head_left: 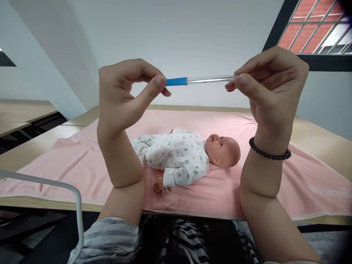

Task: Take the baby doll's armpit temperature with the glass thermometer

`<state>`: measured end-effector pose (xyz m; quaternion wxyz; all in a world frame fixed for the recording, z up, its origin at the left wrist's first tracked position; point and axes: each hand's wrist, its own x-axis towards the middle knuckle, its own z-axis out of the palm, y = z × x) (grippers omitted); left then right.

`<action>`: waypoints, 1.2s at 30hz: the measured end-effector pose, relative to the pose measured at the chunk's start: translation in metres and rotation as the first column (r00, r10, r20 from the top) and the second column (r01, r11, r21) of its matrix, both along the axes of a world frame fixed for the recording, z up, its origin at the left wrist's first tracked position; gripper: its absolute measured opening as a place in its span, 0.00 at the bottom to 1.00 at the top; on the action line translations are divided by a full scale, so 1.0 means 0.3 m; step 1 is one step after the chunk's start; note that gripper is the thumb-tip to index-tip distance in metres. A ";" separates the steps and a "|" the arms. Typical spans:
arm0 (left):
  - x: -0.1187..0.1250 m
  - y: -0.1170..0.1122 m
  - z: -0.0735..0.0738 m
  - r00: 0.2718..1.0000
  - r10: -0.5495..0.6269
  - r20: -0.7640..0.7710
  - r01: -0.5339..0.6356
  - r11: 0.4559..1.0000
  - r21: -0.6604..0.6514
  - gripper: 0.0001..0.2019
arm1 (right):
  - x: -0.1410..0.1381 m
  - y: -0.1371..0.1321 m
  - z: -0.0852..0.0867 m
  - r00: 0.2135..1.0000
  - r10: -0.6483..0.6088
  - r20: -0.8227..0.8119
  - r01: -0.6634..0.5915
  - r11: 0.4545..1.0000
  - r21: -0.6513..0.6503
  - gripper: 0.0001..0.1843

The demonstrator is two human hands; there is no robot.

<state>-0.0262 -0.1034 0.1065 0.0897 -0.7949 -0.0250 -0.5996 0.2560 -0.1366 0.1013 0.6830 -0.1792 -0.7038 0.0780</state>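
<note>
A slim thermometer case (pixel 210 79), a clear tube with a blue cap (pixel 176 81), is held level above the table at about eye height. Thumb and fingers of my left hand (pixel 129 93) pinch the blue cap at its outer end. My right hand (pixel 275 82) grips the far end of the clear tube, its tip hidden by the fingers. Something pale and silvery shows inside the tube. Below and behind the hands, a baby doll (pixel 176 150) in a white printed outfit lies on its back, head to the right.
A pink blanket (pixel 90 161) with some folds covers most of the wooden table (pixel 320 137). A white cable (pixel 52 182) curves across the lower left. Behind stand a white wall (pixel 192 40) and a barred window (pixel 316 29). Another table (pixel 24 109) is at the left.
</note>
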 end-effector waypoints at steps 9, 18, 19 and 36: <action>0.014 0.000 0.001 0.998 -0.034 0.048 0.035 0.999 -0.022 0.02 | 0.012 0.027 0.004 0.999 0.033 0.001 -0.033 0.999 0.028 0.08; -0.007 0.092 0.023 0.994 -0.101 0.039 0.097 0.990 0.102 0.12 | 0.023 0.027 -0.003 1.000 0.003 0.009 -0.003 0.999 -0.051 0.05; -0.009 0.116 0.030 0.990 -0.125 0.069 0.112 0.979 0.172 0.13 | 0.029 0.032 -0.002 1.000 -0.004 -0.014 0.003 0.998 -0.069 0.04; -0.109 0.115 0.042 0.889 0.085 0.451 -0.081 0.996 -0.028 0.41 | 0.112 0.176 -0.002 0.963 0.210 -0.171 -0.260 0.897 -0.358 0.23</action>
